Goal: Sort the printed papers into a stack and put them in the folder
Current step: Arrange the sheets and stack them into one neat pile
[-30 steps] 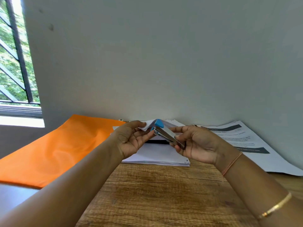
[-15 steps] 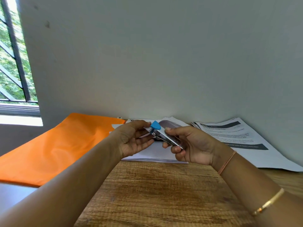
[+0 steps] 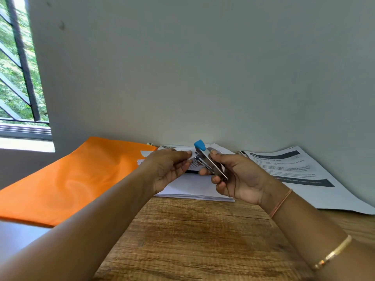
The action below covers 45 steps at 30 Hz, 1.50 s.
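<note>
2 hands meet above the far middle of a wooden tabletop (image 3: 192, 240), and I am watching them from the head camera. My right hand (image 3: 243, 179) grips a small metal stapler (image 3: 211, 165), its fingers curled around the rear half. The stapler tilts, with its blue plastic tip raised toward the wall and its jaws parted a little at the front. My left hand (image 3: 166, 171) has thumb and fingers pinched together right at the stapler's front end, on what looks like a lifted corner of paper. Only a sliver of white and some print shows there.

Directly under both hands lies a stack of printed papers (image 3: 194, 189), flat on the tabletop with its near edge fairly even. 1 looser group of printed sheets (image 3: 300, 173) lies to the right of the stack, just beside it. These sheets fan out, with dark header bands and lines of text too small to read.

An orange folder (image 3: 71, 179) lies closed to the left of the stack, its right edge just beside the papers. Its near corner hangs past the tabletop's left edge.

A thin thread band (image 3: 281, 202) circles the right wrist, and a gold bangle (image 3: 332, 254) sits farther up the forearm. A plain grey wall (image 3: 203, 78) rises behind everything. At the far left, a barred window (image 3: 16, 67) shows green leaves.
</note>
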Tool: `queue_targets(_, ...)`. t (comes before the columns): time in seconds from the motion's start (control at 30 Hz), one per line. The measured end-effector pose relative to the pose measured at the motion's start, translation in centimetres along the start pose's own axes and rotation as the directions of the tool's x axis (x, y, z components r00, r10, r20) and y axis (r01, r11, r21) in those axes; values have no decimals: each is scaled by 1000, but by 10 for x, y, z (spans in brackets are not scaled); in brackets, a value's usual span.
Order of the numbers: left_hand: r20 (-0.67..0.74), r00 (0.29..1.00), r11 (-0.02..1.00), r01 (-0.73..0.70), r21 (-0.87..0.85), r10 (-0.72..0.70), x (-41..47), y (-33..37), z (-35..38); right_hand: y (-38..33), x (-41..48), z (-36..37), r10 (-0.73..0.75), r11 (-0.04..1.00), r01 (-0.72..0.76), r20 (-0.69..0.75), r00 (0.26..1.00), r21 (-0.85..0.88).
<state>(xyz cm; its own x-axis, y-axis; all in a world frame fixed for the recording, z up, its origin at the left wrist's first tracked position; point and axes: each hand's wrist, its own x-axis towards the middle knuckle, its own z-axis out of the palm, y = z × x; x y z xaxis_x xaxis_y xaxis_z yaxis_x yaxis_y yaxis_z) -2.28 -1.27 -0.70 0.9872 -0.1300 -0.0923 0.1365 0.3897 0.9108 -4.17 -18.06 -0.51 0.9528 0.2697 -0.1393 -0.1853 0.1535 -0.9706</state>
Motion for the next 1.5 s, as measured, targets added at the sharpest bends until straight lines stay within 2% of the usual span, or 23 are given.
queue_targets(0.13,3,999,999,-41,27,41,0,0,0,3,2,2,-5,1000,5,-23,1000,-25)
queue_targets(0.63,67,985,976,-169,136,162,-1,-7,4,4,2,1,-3,997,6,-31,1000,81)
queue_targets(0.9,96,974,957,-221,187,206,0,-9,3,4,0,0,8,1000,-8,20,1000,-5)
queue_targets(1.1,108,943,908,-331,255,314,0,-11,4,3,-1,-1,-7,1000,8,44,999,-21)
queue_targets(1.2,139,946,931,-315,186,293,-1,-11,3,3,1,-3,-5,1000,5,55,998,-2)
queue_targets(1.3,184,961,972,-222,73,206,-2,-9,2,4,2,-3,-7,1000,8,67,998,-7)
queue_targets(1.4,120,983,990,-139,-25,141,1,-8,0,4,3,-2,0,1000,2,76,997,-27)
queue_targets(1.5,95,986,990,-131,-60,137,2,-6,-1,4,3,-2,1,999,4,90,996,-53)
